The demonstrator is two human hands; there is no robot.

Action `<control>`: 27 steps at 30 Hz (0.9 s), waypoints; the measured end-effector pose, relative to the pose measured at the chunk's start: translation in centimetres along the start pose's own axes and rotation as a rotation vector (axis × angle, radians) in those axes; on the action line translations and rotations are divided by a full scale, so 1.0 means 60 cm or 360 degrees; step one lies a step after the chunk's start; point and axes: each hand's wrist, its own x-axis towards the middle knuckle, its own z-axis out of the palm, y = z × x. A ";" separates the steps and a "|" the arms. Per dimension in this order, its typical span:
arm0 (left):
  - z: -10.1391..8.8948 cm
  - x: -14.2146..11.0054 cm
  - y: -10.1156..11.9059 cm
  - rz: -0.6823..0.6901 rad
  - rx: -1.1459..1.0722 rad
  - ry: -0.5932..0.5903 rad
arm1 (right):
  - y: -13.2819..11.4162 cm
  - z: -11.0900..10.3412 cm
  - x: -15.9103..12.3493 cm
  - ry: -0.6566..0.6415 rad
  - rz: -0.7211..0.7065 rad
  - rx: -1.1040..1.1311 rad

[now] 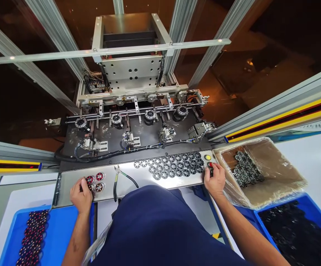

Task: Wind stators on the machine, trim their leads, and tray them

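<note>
My left hand point(82, 195) rests at the left end of the steel front panel point(141, 181), fingers curled in around a small dark thing that is mostly hidden. Right beside it are several round motor stators with red and copper windings point(99, 176). At the panel's right end, my right hand point(216, 179) has its thumb and fingers closed about a black button point(211, 172). A red button point(210, 164) and a yellow button point(207, 157) sit just above those fingers. Rows of silver-and-black ring parts point(177, 166) lie left of the right hand. Green-handled cutting pliers point(117, 177) lie open mid-panel.
Behind the panel stands a machine with several round fixtures point(149, 116) and clamps. Yellow light-curtain bars point(282, 118) flank both sides. A lined carton point(277, 173) holds ring parts. Blue bins point(63, 229) stand left, with stators, and right, with black parts point(296, 232).
</note>
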 end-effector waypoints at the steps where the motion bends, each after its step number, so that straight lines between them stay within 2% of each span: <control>1: 0.000 0.000 0.001 0.0000 -0.0001 -0.0001 | 0.000 0.000 0.000 -0.0001 0.0003 0.0001; 27: 0.001 -0.003 0.009 -0.0109 -0.0066 0.0022 | -0.001 0.001 -0.001 -0.0014 -0.0067 0.0040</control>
